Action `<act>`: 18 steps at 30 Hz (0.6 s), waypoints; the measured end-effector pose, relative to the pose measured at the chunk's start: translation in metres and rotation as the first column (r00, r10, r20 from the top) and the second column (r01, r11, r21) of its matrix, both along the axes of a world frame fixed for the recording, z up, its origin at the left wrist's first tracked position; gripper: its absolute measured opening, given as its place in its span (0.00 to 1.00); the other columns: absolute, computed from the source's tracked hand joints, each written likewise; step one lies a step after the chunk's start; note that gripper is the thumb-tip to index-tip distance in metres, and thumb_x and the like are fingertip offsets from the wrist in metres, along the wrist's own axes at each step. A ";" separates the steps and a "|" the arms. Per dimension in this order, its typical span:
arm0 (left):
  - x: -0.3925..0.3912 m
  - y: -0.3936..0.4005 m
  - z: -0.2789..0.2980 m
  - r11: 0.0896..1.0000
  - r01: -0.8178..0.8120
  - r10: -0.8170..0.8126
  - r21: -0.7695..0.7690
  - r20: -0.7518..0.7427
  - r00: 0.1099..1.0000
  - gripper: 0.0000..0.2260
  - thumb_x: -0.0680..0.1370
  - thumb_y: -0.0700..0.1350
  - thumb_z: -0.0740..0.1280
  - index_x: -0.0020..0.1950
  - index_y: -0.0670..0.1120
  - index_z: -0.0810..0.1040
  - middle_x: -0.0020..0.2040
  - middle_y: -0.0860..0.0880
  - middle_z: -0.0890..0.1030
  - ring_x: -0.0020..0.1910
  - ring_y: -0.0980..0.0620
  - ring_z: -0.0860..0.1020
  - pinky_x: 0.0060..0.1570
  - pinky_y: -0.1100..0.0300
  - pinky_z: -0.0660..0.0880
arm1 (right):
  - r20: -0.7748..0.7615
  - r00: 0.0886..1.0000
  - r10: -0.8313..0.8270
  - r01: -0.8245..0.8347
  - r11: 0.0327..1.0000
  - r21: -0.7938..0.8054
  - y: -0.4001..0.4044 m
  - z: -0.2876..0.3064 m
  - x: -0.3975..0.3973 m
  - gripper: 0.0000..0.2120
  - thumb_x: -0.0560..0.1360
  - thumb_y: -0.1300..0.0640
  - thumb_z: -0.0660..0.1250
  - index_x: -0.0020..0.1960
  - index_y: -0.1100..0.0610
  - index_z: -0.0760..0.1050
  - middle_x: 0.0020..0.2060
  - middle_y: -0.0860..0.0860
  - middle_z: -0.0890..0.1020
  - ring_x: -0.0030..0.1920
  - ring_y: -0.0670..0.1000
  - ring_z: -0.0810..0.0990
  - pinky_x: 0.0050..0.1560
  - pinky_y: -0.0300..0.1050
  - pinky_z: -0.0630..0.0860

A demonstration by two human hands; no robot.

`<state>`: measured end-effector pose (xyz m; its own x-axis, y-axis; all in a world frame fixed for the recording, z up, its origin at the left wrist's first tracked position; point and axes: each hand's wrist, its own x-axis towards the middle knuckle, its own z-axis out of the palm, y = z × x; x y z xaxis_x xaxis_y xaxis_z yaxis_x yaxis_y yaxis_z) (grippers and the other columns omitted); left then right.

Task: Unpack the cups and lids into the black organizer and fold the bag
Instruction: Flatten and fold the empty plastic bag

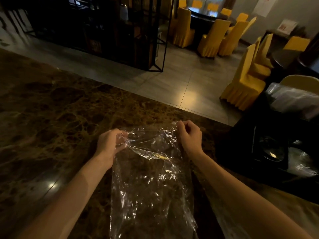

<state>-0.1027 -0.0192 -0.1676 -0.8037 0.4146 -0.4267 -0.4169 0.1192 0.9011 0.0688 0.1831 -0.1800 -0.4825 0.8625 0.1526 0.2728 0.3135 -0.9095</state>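
The brown marble surface [51, 109] fills the left and bottom of the view. On it, at about 6 o'clock, lies the clear plastic bag [151, 183], flat and empty as far as I can see, its long side running from the person toward 12 o'clock. The black organizer [269, 149] stands at 3 o'clock, well apart from the bag; inside it are dark round shapes and sth clear and shiny, probably the cups and lids, but it is too dark to tell which is which.

The left hand [110, 144] pinches the far left corner of the bag, fingers curled round bunched film. The right hand [189, 135] pinches the far right corner in the same way. Both grips are narrow and closed on the plastic; the far edge is lifted a little off the surface.

Judging by this, the unpacking looks done & the step in hand is folding the bag. To do it well: keep both corners at equal tension, bring the far edge toward the near edge w/o trapping air, line up the sides, then press the crease flat.

No brand, label or readable writing shows on the bag or organizer.
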 end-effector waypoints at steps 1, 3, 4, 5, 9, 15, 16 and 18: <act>-0.001 0.001 0.001 1.000 -0.011 0.011 -0.014 0.015 1.000 0.10 0.78 0.41 0.64 0.50 0.38 0.84 0.48 0.43 0.85 0.45 0.50 0.83 0.39 0.58 0.80 | 0.007 1.000 -0.008 0.008 1.000 -0.008 0.000 -0.001 0.000 0.11 0.85 0.53 0.65 0.46 0.54 0.79 0.39 0.51 0.82 0.39 0.48 0.79 0.43 0.43 0.77; -0.003 0.005 0.003 0.998 -0.030 0.033 -0.063 0.040 0.999 0.10 0.76 0.41 0.62 0.44 0.39 0.83 0.42 0.44 0.84 0.39 0.51 0.81 0.35 0.57 0.79 | 0.015 0.999 -0.032 0.032 0.999 -0.009 -0.001 -0.003 -0.001 0.11 0.85 0.53 0.64 0.45 0.54 0.78 0.37 0.50 0.81 0.38 0.47 0.78 0.40 0.42 0.75; -0.004 0.007 0.003 0.994 -0.036 0.040 -0.101 0.044 0.998 0.10 0.76 0.40 0.62 0.42 0.40 0.82 0.39 0.46 0.83 0.36 0.51 0.80 0.33 0.58 0.77 | 0.020 0.999 -0.040 0.040 0.999 -0.001 -0.003 -0.004 -0.002 0.11 0.85 0.53 0.64 0.45 0.54 0.78 0.37 0.50 0.80 0.37 0.46 0.77 0.39 0.41 0.74; -0.003 0.009 0.003 0.989 -0.045 0.051 -0.141 0.036 0.998 0.10 0.75 0.40 0.61 0.40 0.41 0.81 0.37 0.46 0.82 0.34 0.52 0.79 0.31 0.59 0.76 | 0.024 0.999 -0.038 0.038 0.999 0.013 -0.005 -0.005 -0.002 0.11 0.85 0.53 0.64 0.45 0.53 0.77 0.36 0.49 0.80 0.36 0.45 0.77 0.37 0.40 0.74; 0.001 0.013 -0.004 0.948 -0.141 0.083 -0.285 -0.207 0.975 0.11 0.76 0.42 0.59 0.36 0.45 0.77 0.32 0.46 0.77 0.30 0.49 0.74 0.29 0.58 0.68 | 0.009 1.000 -0.010 0.009 0.998 0.054 -0.011 -0.009 -0.003 0.10 0.86 0.51 0.62 0.48 0.53 0.76 0.38 0.53 0.83 0.36 0.51 0.81 0.33 0.40 0.78; 0.007 0.005 -0.015 0.977 -0.166 0.098 -0.137 -0.406 0.909 0.09 0.80 0.49 0.66 0.40 0.56 0.82 0.35 0.54 0.80 0.34 0.55 0.76 0.32 0.59 0.71 | -0.045 0.997 -0.056 0.056 0.998 -0.008 -0.010 -0.018 0.000 0.08 0.85 0.46 0.62 0.48 0.41 0.76 0.42 0.50 0.84 0.42 0.49 0.84 0.45 0.52 0.84; 0.006 0.004 -0.016 0.979 -0.178 0.127 -0.100 -0.388 0.913 0.07 0.80 0.50 0.68 0.43 0.58 0.82 0.37 0.55 0.81 0.34 0.58 0.77 0.33 0.62 0.73 | -0.056 0.997 -0.059 0.058 0.998 -0.019 -0.010 -0.019 0.001 0.08 0.85 0.46 0.63 0.48 0.40 0.76 0.43 0.47 0.85 0.44 0.46 0.84 0.48 0.51 0.85; 0.004 0.001 -0.018 0.972 -0.232 0.204 -0.045 -0.335 0.920 0.02 0.78 0.50 0.72 0.46 0.58 0.84 0.36 0.56 0.82 0.30 0.62 0.77 0.29 0.67 0.74 | -0.076 0.996 -0.052 0.051 0.998 -0.022 -0.011 -0.020 0.002 0.08 0.85 0.46 0.62 0.49 0.41 0.77 0.44 0.45 0.85 0.44 0.47 0.84 0.47 0.52 0.85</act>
<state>-0.0986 -0.0185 -0.1853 -0.9705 0.1882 -0.1507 -0.1257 0.1387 0.9823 0.0711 0.1721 -0.2004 -0.4249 0.8892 0.1696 0.2180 0.2824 -0.9342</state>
